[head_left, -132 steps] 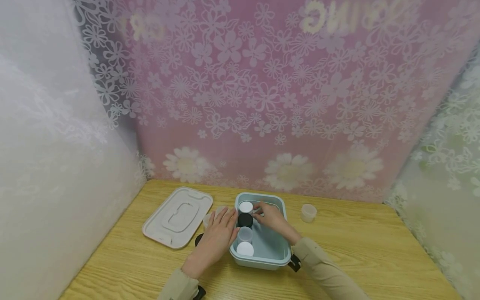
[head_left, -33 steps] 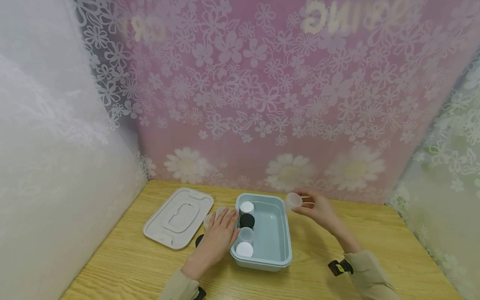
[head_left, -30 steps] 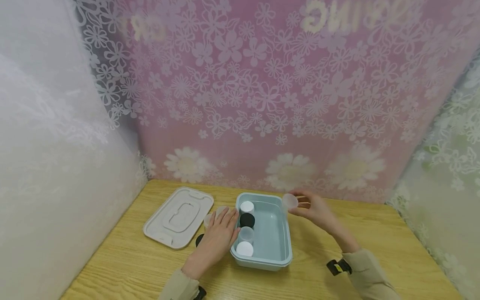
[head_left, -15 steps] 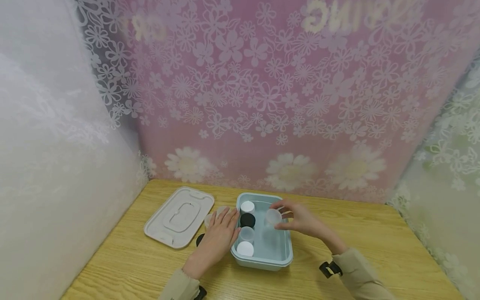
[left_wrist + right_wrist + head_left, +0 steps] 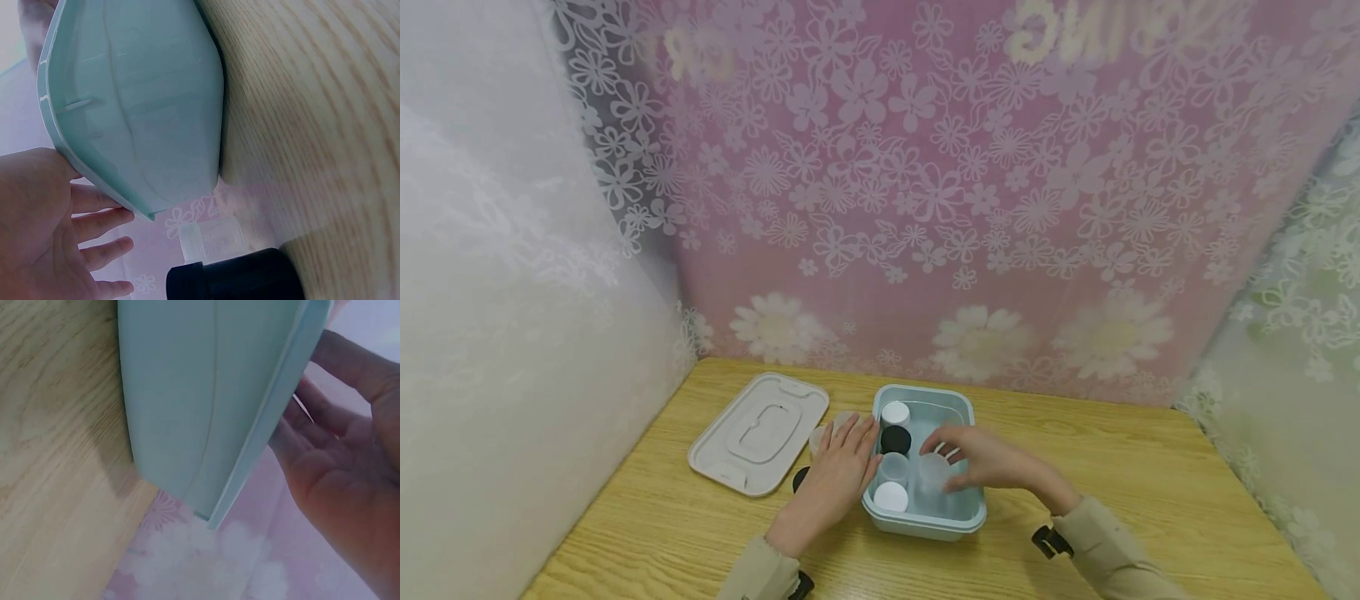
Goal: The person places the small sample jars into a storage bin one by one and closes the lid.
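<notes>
A pale blue rectangular box stands on the table. Along its left side runs a row of small round containers: a white-topped one, a black-topped one, a translucent one and another white-topped one. My right hand reaches inside the box and holds a small translucent round container between thumb and fingers, to the right of that row. In the right wrist view the box wall hides its fingertips. My left hand rests at the left rim with fingers extended, as the left wrist view shows.
A pale flat lid lies on the table at the left. Between it and the box, partly behind my left hand, are translucent containers and a black container. A pink floral curtain hangs behind.
The translucent container that stood on the table right of the box is now inside it, carried left and nearer by my right hand. My left hand has stayed put.
</notes>
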Demonstrator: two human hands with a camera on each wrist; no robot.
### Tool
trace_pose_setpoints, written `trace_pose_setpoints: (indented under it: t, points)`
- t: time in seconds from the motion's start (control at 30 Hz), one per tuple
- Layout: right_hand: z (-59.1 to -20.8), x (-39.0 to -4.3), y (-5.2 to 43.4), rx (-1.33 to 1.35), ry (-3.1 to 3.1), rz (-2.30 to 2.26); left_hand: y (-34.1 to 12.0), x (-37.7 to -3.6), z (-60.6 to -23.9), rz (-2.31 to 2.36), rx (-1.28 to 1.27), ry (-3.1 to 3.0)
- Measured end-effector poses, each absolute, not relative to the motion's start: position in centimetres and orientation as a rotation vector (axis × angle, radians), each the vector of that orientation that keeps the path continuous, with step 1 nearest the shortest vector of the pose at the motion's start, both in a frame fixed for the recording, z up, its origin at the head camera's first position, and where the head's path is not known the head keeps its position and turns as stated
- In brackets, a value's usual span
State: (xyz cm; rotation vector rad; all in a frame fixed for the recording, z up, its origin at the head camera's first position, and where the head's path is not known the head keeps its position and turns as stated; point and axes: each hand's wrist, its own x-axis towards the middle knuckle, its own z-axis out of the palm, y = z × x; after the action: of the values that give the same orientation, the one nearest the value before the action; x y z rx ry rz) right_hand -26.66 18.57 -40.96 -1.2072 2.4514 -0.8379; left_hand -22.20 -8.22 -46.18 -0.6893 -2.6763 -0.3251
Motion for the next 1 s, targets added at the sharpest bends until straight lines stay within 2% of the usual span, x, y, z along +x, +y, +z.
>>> trace_pose_setpoints:
  t: [0.47, 1.0]
  points:
    - [-41.2, -25.3, 17.4, -1.202, 2.417, -0.538, -8.2, -22.2, -46.1, -0.329, -0.692, -2.676]
    - [-40.7, -24.9, 17.6, -1.286, 2.403, -0.504, -8.2, -22.1, -46.2, -0.343, -0.696, -2.667]
